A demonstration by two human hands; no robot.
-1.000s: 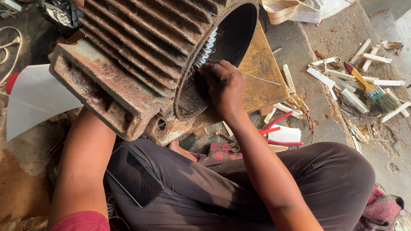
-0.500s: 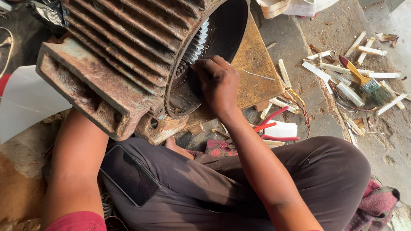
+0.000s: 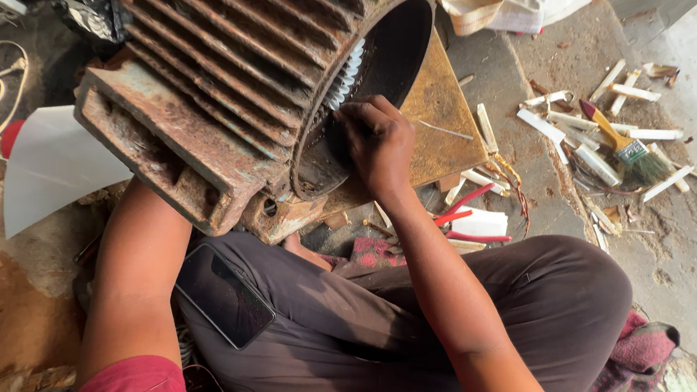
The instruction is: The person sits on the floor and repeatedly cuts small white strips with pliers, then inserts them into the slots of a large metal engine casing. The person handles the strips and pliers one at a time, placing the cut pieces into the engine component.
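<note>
— Motor housing (image 3: 232, 85): rusty, ribbed cast iron, tipped on its side over the lap, open end facing right. Looks very heavy, stiff, rough rather than slippery. Best gripped by the flat foot at the lower left or by the thick rim of the bore (image 3: 311, 146).

— And the hands, left to right?

— Left hand: hidden under the housing, only the forearm (image 3: 137, 262) showing; cannot tell whether clenched or released. Right hand (image 3: 378, 144): fingers curled at the bore's edge, pressing among the white slot liners (image 3: 345, 74), no tool visible in it.

— Further right?

— Red-handled pliers (image 3: 468, 223) on the floor, then white strips and a paintbrush (image 3: 626, 149), well apart from the housing.

— Changed since a second ago?

— Housing sits slightly further left in view; right hand stays at the same rim spot.
</note>
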